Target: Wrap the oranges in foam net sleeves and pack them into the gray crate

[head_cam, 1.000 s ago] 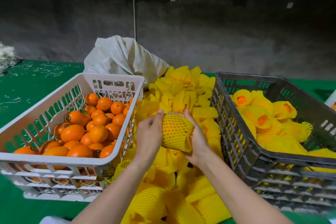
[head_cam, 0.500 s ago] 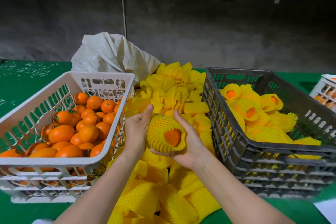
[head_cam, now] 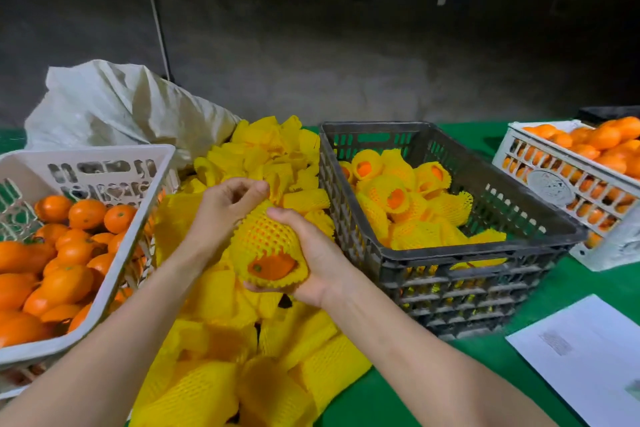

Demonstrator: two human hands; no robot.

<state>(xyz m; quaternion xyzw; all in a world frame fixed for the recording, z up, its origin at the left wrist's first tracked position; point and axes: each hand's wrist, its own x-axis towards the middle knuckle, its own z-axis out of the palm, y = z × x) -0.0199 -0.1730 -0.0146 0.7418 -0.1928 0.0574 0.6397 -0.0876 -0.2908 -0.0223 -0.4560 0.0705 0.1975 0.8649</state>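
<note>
My right hand [head_cam: 317, 258] grips a wrapped orange [head_cam: 268, 248], its yellow foam net sleeve open at the near end so the orange skin shows. My left hand [head_cam: 225, 208] pinches the sleeve's far end with curled fingers. Both hands hover over a pile of loose yellow sleeves [head_cam: 249, 340]. The gray crate [head_cam: 485, 263] stands just right of my hands and holds several wrapped oranges [head_cam: 391, 198]. A white crate [head_cam: 104, 163] of bare oranges [head_cam: 72, 246] sits at the left.
A white woven sack [head_cam: 114, 107] lies behind the sleeve pile. A second white crate [head_cam: 554, 184] full of oranges stands at the far right. A white paper sheet [head_cam: 585, 354] lies on the green table [head_cam: 381, 395] at the near right.
The view has swung right, revealing the far-right crate and the paper. The orange has turned so its open end faces me, and my left hand now pinches the sleeve's far end.
</note>
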